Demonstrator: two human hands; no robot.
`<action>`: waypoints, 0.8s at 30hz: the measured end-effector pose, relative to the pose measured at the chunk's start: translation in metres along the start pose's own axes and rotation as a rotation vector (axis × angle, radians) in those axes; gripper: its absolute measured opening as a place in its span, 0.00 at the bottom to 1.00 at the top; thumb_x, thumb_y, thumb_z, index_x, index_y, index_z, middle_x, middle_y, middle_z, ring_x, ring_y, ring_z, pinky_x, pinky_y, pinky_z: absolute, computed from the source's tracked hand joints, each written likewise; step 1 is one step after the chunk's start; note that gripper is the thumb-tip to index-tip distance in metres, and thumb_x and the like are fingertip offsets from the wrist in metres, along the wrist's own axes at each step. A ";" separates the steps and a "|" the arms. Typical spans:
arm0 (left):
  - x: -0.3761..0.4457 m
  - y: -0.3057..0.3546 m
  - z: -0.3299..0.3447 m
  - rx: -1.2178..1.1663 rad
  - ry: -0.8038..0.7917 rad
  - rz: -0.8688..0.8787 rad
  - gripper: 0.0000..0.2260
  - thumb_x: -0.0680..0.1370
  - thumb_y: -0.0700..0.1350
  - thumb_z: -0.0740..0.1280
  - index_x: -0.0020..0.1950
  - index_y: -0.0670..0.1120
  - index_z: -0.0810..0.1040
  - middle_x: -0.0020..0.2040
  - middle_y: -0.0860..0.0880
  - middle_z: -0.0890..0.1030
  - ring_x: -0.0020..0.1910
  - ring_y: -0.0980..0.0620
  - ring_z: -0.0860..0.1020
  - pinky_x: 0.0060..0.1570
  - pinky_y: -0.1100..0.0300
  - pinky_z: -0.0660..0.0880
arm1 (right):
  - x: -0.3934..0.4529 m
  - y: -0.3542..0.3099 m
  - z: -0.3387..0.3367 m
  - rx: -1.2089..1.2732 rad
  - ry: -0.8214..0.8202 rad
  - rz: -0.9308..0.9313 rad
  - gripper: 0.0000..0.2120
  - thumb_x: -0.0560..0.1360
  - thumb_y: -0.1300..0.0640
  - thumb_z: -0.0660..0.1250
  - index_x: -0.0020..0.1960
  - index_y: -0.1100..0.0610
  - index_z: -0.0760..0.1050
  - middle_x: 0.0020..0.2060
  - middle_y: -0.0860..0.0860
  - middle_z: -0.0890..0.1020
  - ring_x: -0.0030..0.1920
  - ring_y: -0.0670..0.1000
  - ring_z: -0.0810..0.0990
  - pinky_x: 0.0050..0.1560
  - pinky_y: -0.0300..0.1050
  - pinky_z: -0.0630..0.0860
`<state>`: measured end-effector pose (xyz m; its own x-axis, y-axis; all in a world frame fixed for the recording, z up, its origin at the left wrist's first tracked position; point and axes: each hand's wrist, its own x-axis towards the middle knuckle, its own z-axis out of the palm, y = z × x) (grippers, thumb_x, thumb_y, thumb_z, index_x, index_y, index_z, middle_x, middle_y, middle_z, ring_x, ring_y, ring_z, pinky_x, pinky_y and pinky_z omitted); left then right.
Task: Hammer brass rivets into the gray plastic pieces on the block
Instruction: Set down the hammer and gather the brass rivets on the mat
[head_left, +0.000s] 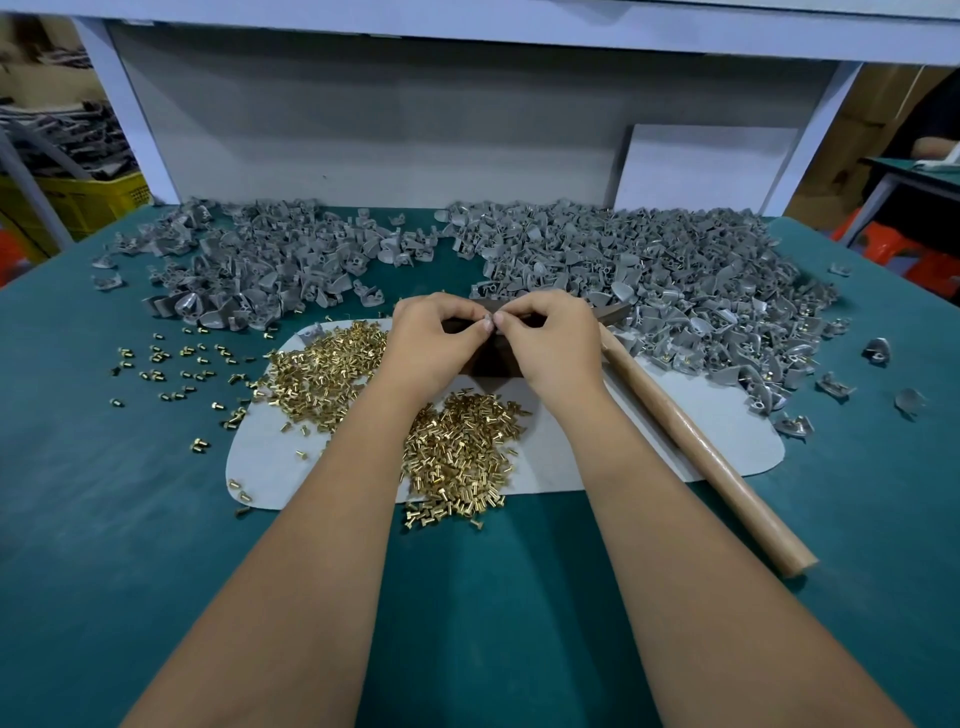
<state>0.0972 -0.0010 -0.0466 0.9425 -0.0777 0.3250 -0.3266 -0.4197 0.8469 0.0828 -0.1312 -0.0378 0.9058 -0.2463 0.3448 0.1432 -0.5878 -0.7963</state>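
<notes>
No legible text, label, brand, number or sign anywhere

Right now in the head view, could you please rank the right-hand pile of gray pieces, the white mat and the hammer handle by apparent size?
1. Right pile of gray pieces
2. White mat, partly covered; close to the pile, so unsure.
3. Hammer handle, clearly smallest.

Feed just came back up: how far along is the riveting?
Done: cannot tell. In hand: left hand and right hand pinch something small over the dark block; the hammer lies idle. Left: big piles of gray pieces and brass rivets.
</notes>
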 end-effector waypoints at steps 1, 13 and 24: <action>0.000 0.001 0.000 -0.002 0.003 0.003 0.02 0.76 0.42 0.71 0.46 0.47 0.85 0.50 0.47 0.83 0.56 0.47 0.78 0.62 0.48 0.73 | 0.001 0.000 0.000 -0.024 0.010 -0.011 0.02 0.72 0.54 0.72 0.42 0.49 0.83 0.44 0.45 0.80 0.55 0.52 0.76 0.58 0.54 0.72; -0.004 0.003 -0.001 -0.108 -0.006 -0.030 0.04 0.75 0.39 0.72 0.45 0.48 0.83 0.48 0.49 0.82 0.50 0.52 0.79 0.56 0.54 0.76 | 0.002 -0.005 0.001 -0.211 0.049 -0.082 0.09 0.73 0.54 0.71 0.35 0.46 0.78 0.37 0.42 0.75 0.50 0.49 0.74 0.51 0.43 0.57; -0.002 0.001 -0.001 -0.084 -0.032 -0.008 0.03 0.76 0.39 0.72 0.48 0.44 0.84 0.52 0.45 0.83 0.47 0.57 0.78 0.51 0.69 0.74 | -0.001 -0.004 -0.001 -0.209 0.028 -0.051 0.07 0.74 0.50 0.69 0.38 0.43 0.78 0.42 0.42 0.80 0.54 0.48 0.75 0.51 0.45 0.57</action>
<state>0.0946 -0.0007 -0.0459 0.9466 -0.1037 0.3054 -0.3223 -0.3434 0.8822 0.0806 -0.1294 -0.0345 0.8878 -0.2317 0.3976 0.1000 -0.7462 -0.6582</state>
